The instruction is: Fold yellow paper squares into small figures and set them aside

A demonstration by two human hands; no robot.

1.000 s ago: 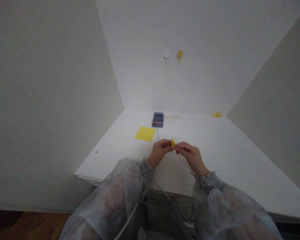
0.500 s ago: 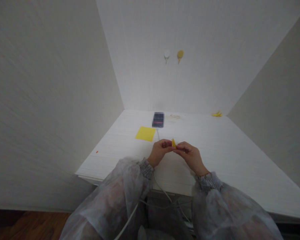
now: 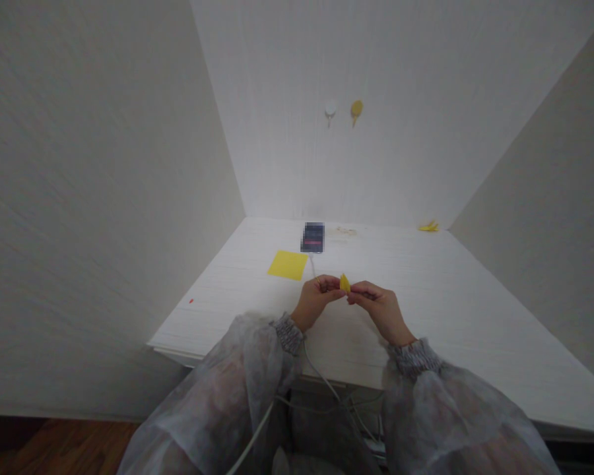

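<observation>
A small piece of folded yellow paper [image 3: 344, 284] is pinched upright between my two hands, above the middle of the white table [image 3: 426, 297]. My left hand [image 3: 317, 298] is closed on its left side, thumb toward me. From the right, my right hand [image 3: 377, 305] grips its lower edge between thumb and fingertips. The fingers cover part of the paper. Left of my hands, a flat yellow paper square [image 3: 288, 264] lies on the table. A folded yellow paper shape [image 3: 428, 226] with pointed ends rests at the back right.
Behind my hands a phone [image 3: 313, 237] with a blurred screen lies on the table, a white cable [image 3: 312, 266] running from it. A tiny red scrap [image 3: 191, 301] is near the left edge. Two hooks, one white [image 3: 330, 111] and one yellow [image 3: 357, 111], are on the back wall.
The folded paper has turned slightly, showing a broader yellow face. My right hand's fingertips have shifted a little to the right along it. My left hand stays almost in place.
</observation>
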